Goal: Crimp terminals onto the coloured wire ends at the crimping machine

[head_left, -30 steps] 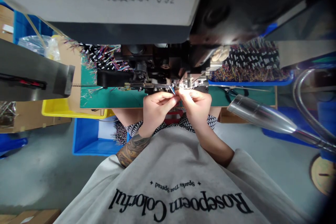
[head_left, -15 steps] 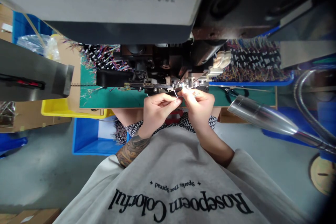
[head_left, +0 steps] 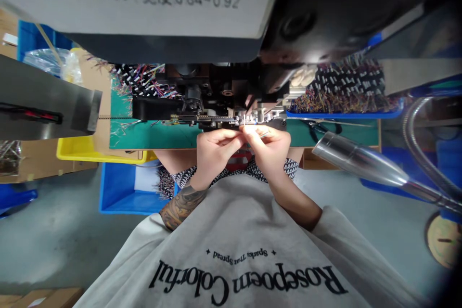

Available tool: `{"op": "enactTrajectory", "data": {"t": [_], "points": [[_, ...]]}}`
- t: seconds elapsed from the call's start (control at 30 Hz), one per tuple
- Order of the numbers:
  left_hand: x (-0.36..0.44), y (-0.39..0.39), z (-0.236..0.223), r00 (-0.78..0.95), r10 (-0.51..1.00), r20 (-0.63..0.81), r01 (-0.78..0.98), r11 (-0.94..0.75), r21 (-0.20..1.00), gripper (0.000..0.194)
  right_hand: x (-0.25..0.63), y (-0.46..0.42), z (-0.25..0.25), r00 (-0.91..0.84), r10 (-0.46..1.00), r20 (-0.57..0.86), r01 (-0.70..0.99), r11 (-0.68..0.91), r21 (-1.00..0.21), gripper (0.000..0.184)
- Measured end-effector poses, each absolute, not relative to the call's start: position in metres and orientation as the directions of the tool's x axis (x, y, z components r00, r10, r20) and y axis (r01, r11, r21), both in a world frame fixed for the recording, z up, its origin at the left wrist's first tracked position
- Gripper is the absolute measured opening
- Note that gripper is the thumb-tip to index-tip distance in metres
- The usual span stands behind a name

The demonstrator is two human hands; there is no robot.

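My left hand point(head_left: 217, 153) and my right hand point(head_left: 267, 147) meet at the fingertips just in front of a black crimping machine point(head_left: 227, 94). A thin white wire point(head_left: 244, 119) stands up from the pinched fingertips toward the machine's metal tooling point(head_left: 258, 113). Both hands are closed in a pinch, and the fingers hide the rest of the wire. Thin coloured strands point(head_left: 265, 133) show at the fingers of my right hand. A terminal strip point(head_left: 115, 117) runs from the left into the machine.
Wire bundles with white connectors lie behind left point(head_left: 149, 79) and in a blue tray point(head_left: 346, 114) at right. Pliers point(head_left: 325, 127) rest on the green mat point(head_left: 159, 139). A metal lamp point(head_left: 361, 159) juts in from the right. Yellow point(head_left: 77, 149) and blue point(head_left: 122, 202) bins stand lower left.
The two hands have come closer together, the right one moving slightly left. The white wire, slanted before, now points straight up toward the tooling.
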State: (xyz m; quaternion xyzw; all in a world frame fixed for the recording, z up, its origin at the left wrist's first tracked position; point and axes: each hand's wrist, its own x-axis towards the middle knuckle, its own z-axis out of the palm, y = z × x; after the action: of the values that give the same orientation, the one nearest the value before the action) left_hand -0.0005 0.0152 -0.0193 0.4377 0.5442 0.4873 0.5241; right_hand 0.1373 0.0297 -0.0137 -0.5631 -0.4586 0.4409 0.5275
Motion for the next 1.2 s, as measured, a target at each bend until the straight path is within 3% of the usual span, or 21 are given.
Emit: {"op": "enactTrajectory", "data": {"t": [0.2, 0.37, 0.6, 0.87, 1.0, 1.1, 1.2], "points": [[0.001, 0.015, -0.020, -0.083, 0.986, -0.145, -0.044, 0.142, 0.989, 0.014, 0.137, 0.031, -0.010, 0.216, 0.976, -0.027, 0.057, -0.040, -0.998, 0.036], [0.001, 0.016, -0.017, -0.081, 0.982, -0.168, -0.033, 0.166, 0.986, 0.015, 0.136, 0.030, -0.012, 0.218, 0.976, -0.017, 0.083, -0.036, -0.996, 0.028], [0.003, 0.016, -0.016, -0.076, 0.989, -0.125, -0.033, 0.123, 0.992, 0.015, 0.136, 0.033, -0.011, 0.252, 0.968, 0.016, 0.050, 0.003, -0.999, 0.039], [0.006, 0.017, -0.015, -0.050, 0.987, -0.154, -0.087, 0.149, 0.985, 0.025, 0.137, 0.033, -0.015, 0.238, 0.971, -0.016, 0.082, -0.037, -0.996, 0.033], [0.001, 0.015, -0.015, -0.018, 0.989, -0.150, -0.125, 0.146, 0.981, 0.031, 0.151, 0.026, -0.028, 0.071, 0.988, 0.140, 0.136, 0.129, -0.982, 0.020], [-0.009, 0.012, -0.021, 0.022, 0.987, -0.157, -0.130, 0.158, 0.979, 0.026, 0.170, 0.020, -0.039, -0.100, 0.956, 0.276, 0.151, 0.289, -0.945, 0.032], [-0.022, 0.008, -0.030, 0.137, 0.977, -0.165, -0.194, 0.190, 0.962, 0.022, 0.184, 0.014, -0.049, -0.363, 0.914, 0.180, 0.034, 0.206, -0.978, 0.030]]}}
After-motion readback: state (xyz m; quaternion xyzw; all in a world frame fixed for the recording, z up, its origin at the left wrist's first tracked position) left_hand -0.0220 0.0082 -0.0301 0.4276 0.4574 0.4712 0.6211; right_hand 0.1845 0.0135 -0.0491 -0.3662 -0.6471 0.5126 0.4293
